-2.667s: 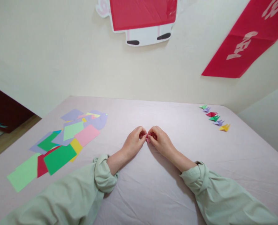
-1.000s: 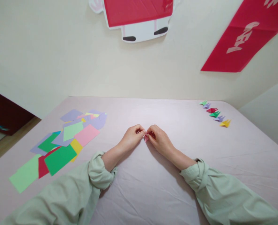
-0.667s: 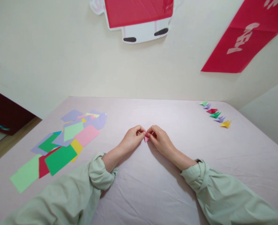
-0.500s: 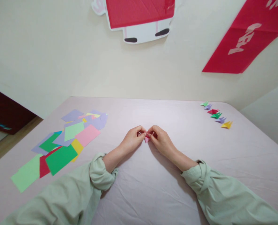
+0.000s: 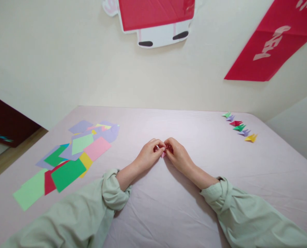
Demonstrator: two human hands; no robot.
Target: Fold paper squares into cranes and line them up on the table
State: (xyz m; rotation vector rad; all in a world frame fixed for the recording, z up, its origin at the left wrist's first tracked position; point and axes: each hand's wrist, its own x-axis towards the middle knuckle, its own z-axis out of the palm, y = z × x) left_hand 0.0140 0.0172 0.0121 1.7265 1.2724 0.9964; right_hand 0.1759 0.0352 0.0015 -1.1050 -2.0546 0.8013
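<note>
Between my fingertips is a small piece of folded pink paper [image 5: 163,155], mostly covered by the fingers. My left hand [image 5: 149,153] pinches it from the left with thumb and forefinger. From the right, my right hand [image 5: 178,153] pinches it the same way, and the two hands meet over it. Both rest low over the middle of the cloth-covered table [image 5: 153,206]. How the paper is folded inside the pinch is hidden.
On the left lie overlapping coloured paper sheets [image 5: 68,175]. At the right stands a slanting row of several small folded paper figures [image 5: 239,127]. A pale wall [image 5: 153,79] rises behind the table, with a red banner [image 5: 267,44] and a cartoon cut-out [image 5: 156,15].
The left fingertips have shifted slightly right, closer over the pink paper, so less of it shows. The right hand has barely moved. The whole view has shifted a little.
</note>
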